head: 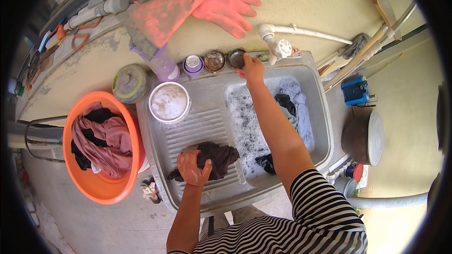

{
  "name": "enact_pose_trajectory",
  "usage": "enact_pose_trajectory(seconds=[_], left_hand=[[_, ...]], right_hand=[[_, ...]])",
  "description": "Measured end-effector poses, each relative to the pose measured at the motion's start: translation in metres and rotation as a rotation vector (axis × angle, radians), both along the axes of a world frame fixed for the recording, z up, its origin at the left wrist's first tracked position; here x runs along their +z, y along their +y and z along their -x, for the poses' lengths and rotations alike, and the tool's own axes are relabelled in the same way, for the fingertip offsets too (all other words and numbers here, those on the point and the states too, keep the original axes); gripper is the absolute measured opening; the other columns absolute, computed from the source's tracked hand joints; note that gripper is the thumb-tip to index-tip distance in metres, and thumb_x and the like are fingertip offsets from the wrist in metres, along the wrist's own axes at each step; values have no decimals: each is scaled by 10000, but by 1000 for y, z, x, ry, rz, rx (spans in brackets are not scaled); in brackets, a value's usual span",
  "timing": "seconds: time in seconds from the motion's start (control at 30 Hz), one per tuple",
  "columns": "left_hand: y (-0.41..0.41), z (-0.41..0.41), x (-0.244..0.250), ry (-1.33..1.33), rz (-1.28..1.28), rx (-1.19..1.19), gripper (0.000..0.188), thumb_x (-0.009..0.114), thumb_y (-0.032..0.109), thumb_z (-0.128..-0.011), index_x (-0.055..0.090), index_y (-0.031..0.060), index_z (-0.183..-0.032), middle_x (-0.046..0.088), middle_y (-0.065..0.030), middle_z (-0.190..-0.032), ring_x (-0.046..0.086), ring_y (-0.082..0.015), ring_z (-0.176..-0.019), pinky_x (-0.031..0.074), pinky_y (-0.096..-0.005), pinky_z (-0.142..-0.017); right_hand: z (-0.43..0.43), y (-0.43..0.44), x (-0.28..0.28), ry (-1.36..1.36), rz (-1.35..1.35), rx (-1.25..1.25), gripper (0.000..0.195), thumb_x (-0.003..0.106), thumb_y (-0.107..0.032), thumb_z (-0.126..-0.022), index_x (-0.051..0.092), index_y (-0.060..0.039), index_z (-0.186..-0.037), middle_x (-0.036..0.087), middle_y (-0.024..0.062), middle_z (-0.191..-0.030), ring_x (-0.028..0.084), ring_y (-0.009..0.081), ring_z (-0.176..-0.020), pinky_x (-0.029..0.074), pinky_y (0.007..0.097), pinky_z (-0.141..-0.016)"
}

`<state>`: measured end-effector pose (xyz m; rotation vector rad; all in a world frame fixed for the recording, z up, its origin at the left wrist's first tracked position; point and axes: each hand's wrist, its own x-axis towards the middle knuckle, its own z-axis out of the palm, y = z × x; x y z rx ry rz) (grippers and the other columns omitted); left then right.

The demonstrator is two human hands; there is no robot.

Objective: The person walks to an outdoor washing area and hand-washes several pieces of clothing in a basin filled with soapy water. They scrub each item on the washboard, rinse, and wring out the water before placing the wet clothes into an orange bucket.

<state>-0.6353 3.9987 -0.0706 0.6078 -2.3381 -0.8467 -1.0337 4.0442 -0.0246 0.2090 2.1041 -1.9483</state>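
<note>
On the ribbed washboard (197, 120) of a grey laundry sink, my left hand (195, 168) is closed on a bunched dark brown wet cloth (219, 160). My right hand (253, 68) reaches to the sink's back ledge, its fingers on the rim of a small round dark dish (236, 58). Whether it grips the dish or only touches it, I cannot tell. Beside that stands a second small bowl with brown residue (214, 60). In the basin, sudsy water (243, 127) holds a light blue cloth (295, 93) and black cloths (265, 163), partly hidden by my right forearm.
A white tub of foamy water (169, 102) stands at the washboard's back left. An orange basin (137, 173) with pink and black clothes is left of the sink. Pink rubber gloves (226, 7) hang above; a white tap (279, 49) rises behind the basin. A lidded pot (358, 137) stands right.
</note>
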Motion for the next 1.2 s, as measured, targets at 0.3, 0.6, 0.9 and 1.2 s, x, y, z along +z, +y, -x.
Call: enact_pose_trajectory(seconds=[0.3, 0.6, 0.9, 1.2], left_hand=[[3, 2, 8, 52, 64, -31, 440, 697, 421, -905, 692, 14, -1075, 691, -168, -1036, 641, -388, -966, 454, -500, -960], [-18, -5, -10, -79, -291, -114, 389, 642, 390, -948, 702, 73, -1167, 716, -132, -1179, 631, -368, -1130, 380, -542, -1108], [32, -86, 28, -109, -279, -102, 581, 758, 412, -868, 634, 72, -1323, 491, -267, -1470, 442, -468, -1381, 284, -625, -1170], [-39, 39, -7, -227, -132, -101, 427, 681, 408, -933, 675, 108, -1237, 556, -171, -1463, 436, -400, -1435, 231, -601, -1221]], right_hand=[[-7, 11, -4, 122, -173, 28, 439, 677, -346, -1008, 683, 60, -1173, 722, 144, -911, 692, 181, -606, 528, 315, -525], [-211, 65, -39, 632, -598, 761, 569, 708, -579, -919, 740, -120, -1255, 648, 193, -1355, 541, 377, -1340, 400, 481, -1117], [-360, 152, -10, 798, -369, 837, 874, 893, -534, -632, 630, -133, -1362, 529, 179, -1482, 487, 448, -1372, 324, 593, -1134], [-268, 46, -39, 652, -505, 815, 794, 841, -521, -671, 634, -128, -1329, 608, 131, -1404, 409, 377, -1477, 229, 661, -1210]])
